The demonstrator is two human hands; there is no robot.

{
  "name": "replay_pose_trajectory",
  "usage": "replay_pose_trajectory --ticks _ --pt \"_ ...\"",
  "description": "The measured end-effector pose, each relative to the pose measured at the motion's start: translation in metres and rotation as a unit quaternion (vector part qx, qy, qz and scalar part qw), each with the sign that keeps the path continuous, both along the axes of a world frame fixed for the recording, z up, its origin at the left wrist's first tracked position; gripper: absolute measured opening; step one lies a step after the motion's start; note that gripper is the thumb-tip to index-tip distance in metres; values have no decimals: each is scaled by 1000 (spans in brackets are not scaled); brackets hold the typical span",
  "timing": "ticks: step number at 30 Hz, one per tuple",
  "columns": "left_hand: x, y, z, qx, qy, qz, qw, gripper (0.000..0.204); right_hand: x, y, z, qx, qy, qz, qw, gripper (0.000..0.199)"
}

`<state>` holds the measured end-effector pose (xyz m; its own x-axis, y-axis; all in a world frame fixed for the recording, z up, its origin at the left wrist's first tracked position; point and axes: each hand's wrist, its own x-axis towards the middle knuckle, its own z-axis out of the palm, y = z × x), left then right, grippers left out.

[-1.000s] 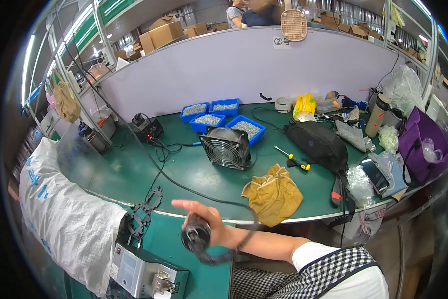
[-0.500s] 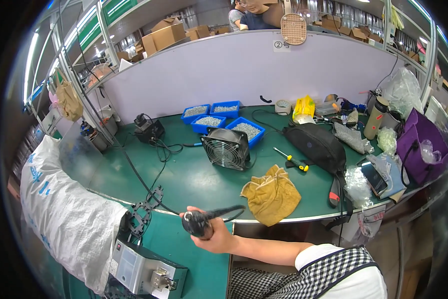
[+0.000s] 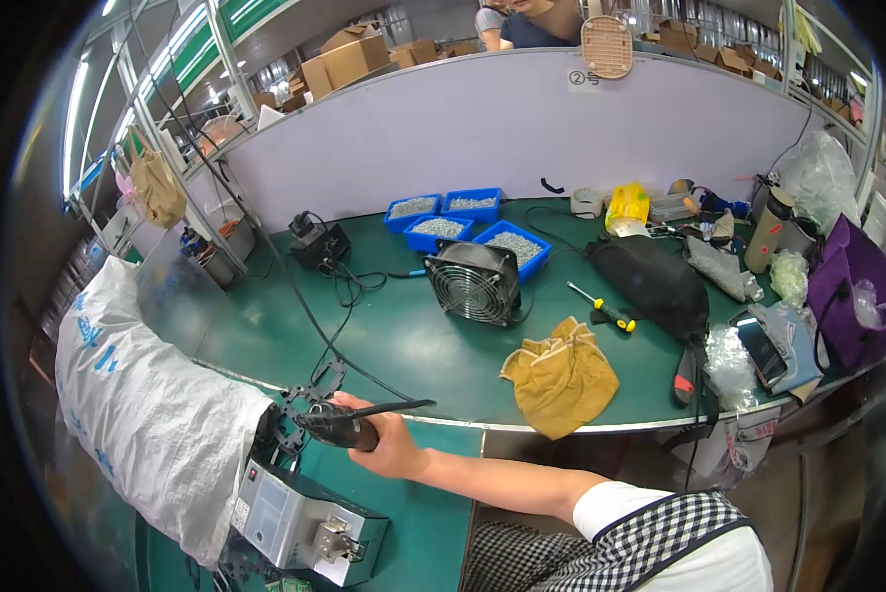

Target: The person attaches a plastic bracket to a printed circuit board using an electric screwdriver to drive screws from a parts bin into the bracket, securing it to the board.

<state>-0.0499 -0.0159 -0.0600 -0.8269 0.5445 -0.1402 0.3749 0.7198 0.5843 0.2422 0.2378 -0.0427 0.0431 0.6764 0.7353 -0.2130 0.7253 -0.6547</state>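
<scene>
My right hand reaches in from the lower right, its fingers closed round a black corded electric screwdriver. The tool lies nearly level, tip end toward the left, and its tip cannot be made out. Its cable loops to the right of the hand, then runs up and left across the table. Just below the hand stands a grey screw feeder box with a metal fitting on its front. Dark openwork plastic parts lie behind the screwdriver. My left hand is out of view.
A white woven sack bulges at left. On the green table stand a square fan, blue bins of small metal pieces, a yellow-handled screwdriver, a tan cloth and a black pouch. Beyond the partition is another person.
My right hand has moved left with the electric screwdriver, from over the table edge to above the feeder box. The tool has swung to point left. The whole view has shifted slightly.
</scene>
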Motion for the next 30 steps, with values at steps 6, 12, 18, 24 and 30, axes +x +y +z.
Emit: replay_pose_trajectory --ticks 6,12,18,24,30 --pt "0 -3 0 -19 -44 20 999 89 12 -4 -4 -44 -14 6 999 57" --pt "34 0 33 -43 24 -25 998 90 51 2 -5 38 -1 -13 999 69" --pt "-2 -5 -9 27 97 -37 994 79 104 43 24 69 -117 -216 967 59" --pt "11 6 15 14 25 -26 999 65 58 26 21 -48 110 -12 993 68" --pt "-17 -14 -24 85 1 -53 995 65 -14 15 -12 -84 47 67 993 59"
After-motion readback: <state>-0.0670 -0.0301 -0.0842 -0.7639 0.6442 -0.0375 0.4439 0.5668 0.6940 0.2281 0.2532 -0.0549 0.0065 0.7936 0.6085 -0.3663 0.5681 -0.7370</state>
